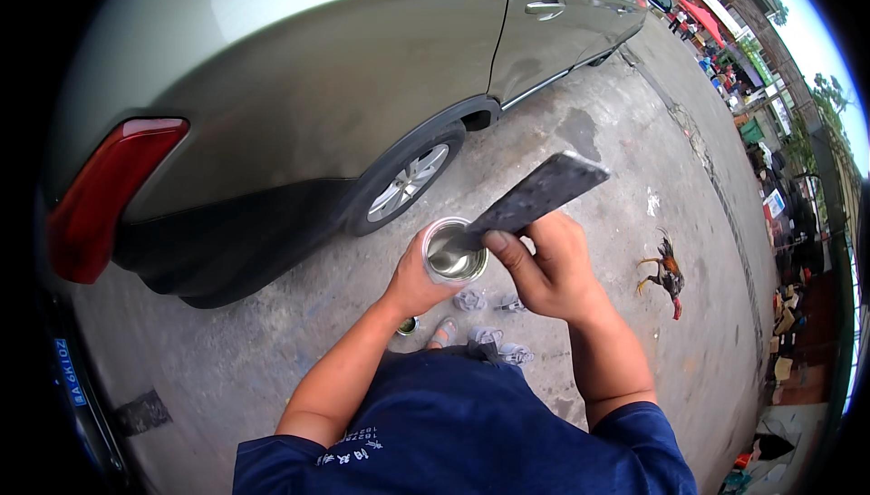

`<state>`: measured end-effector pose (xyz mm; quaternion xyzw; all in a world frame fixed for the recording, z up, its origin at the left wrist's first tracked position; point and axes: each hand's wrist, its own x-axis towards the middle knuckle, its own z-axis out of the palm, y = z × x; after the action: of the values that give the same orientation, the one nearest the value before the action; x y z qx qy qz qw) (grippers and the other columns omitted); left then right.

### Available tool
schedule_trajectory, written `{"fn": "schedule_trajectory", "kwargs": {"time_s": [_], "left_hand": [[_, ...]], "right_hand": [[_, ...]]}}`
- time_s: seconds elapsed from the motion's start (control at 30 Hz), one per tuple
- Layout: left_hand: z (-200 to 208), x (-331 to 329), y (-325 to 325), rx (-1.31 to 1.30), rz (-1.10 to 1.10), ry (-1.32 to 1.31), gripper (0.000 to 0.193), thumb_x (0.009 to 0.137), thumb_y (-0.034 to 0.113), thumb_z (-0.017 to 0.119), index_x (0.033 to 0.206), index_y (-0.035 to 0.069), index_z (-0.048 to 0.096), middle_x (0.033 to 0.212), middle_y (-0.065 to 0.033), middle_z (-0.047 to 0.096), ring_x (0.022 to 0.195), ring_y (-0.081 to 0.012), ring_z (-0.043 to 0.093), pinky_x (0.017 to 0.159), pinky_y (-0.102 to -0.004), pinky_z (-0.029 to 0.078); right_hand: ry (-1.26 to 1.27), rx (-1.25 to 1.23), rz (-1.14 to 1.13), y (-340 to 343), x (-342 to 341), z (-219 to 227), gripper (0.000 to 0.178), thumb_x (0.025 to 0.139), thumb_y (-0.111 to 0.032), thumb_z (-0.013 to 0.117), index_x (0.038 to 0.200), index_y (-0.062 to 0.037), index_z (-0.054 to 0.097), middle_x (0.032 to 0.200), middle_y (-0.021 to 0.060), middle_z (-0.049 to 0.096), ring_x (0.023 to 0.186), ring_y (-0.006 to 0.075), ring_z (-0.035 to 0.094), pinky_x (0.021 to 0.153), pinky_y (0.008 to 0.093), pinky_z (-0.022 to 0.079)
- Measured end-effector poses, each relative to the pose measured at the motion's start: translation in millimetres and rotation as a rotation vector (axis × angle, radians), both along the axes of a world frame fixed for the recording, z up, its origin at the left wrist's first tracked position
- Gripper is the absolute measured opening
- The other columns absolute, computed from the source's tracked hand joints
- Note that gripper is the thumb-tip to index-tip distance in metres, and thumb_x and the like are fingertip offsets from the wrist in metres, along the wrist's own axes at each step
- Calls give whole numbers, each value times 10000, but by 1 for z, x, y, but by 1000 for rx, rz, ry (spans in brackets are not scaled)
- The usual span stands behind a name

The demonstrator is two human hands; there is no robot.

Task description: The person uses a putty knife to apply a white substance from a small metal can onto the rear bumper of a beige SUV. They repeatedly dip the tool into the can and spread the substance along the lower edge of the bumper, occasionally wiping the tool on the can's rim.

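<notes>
My left hand is wrapped round a small round cup with a pale rim, held upright in front of my body. Inside it is a greyish, shiny liquid that looks like paint. My right hand pinches a flat dark-grey strip between thumb and fingers, just right of the cup. The strip's lower end reaches down into the cup, and its broad end points up and to the right. How deep the tip goes into the liquid I cannot tell.
A grey-green car fills the upper left, with its rear wheel and red tail light. A rooster is on the concrete at right. Crumpled pale wads and a small can are by my feet.
</notes>
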<state>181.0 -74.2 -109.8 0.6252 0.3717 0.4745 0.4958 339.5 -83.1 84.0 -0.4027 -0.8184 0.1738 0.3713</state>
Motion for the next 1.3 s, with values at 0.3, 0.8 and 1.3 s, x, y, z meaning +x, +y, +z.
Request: {"fn": "schedule_trajectory", "kwargs": {"time_s": [0.3,0.8,1.3], "left_hand": [[4,1,-7,-87,-60,-101,810,629,97,846,1331,42,447,1262,-116,576,1186,-224,561,1032,-367,424],[2,19,-11,-26,-3,-50,852,594,197,926,1294,63,458,1230,-109,599,1148,-237,592,986,-370,466],[19,1,-1,-69,-165,57,790,623,166,886,1309,68,505,1255,-89,600,1167,-205,580,1011,-351,446]], "right_hand": [[29,5,-55,-1,6,10,119,852,-41,674,945,7,617,784,147,629,690,292,624,630,366,489],[6,-12,201,-10,26,12,126,825,-35,686,923,16,626,808,138,646,711,292,639,649,364,502],[182,-215,-35,7,43,4,119,938,-46,609,1009,48,593,892,110,659,809,194,634,729,327,515]]}}
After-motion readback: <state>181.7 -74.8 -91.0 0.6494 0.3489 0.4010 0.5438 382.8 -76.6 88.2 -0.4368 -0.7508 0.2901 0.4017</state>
